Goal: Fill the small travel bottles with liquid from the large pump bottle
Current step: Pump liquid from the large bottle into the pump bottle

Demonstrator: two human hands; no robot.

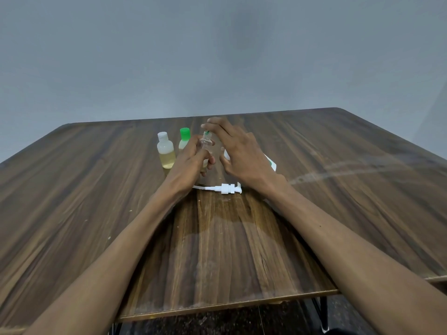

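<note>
Two capped travel bottles are standing on the table just left of the left hand; a pump head is lying between both wrists; the large bottle is lying behind the right hand

Left hand gripping clear travel bottle; right hand pinching its green cap; pump head lying at 6 o'clock.

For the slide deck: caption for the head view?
Left hand grips a clear bottle; right hand at its neck; pump lies on table.
</note>
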